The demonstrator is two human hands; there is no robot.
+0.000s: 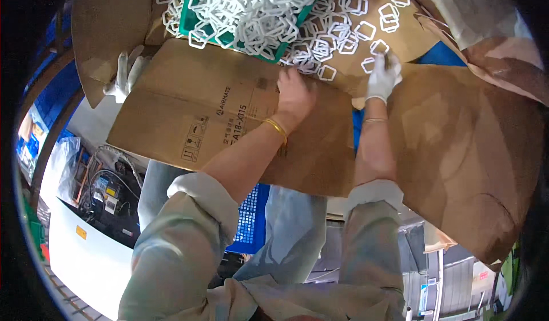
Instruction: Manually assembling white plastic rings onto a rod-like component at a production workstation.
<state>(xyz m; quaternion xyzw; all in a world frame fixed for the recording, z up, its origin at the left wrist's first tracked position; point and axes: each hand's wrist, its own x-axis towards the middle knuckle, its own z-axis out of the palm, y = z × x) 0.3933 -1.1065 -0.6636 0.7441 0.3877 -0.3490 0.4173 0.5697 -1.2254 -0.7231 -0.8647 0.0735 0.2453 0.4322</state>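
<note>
My left hand (pixel 296 99), bare with a yellow bangle at the wrist, rests over the cardboard at the near edge of a pile of white plastic frames (pixel 323 47). Its fingers curl inward, and whatever may be in them is hidden. To its right, my right hand (pixel 383 80) wears a white glove. Its bent fingertips close at a loose white six-sided frame (pixel 368 64) on the cardboard, and another frame lies just beyond them. A green tray (pixel 187 12) heaped with the same open-centred frames stands at the far side.
A printed cardboard sheet (pixel 171 92) spans the front, with another brown cardboard piece (pixel 457 138) at right. A white glove (pixel 126 76) is at the left cardboard edge. Below show a blue mesh crate (pixel 250 215) and a white panel (pixel 86 264) beside exposed wiring.
</note>
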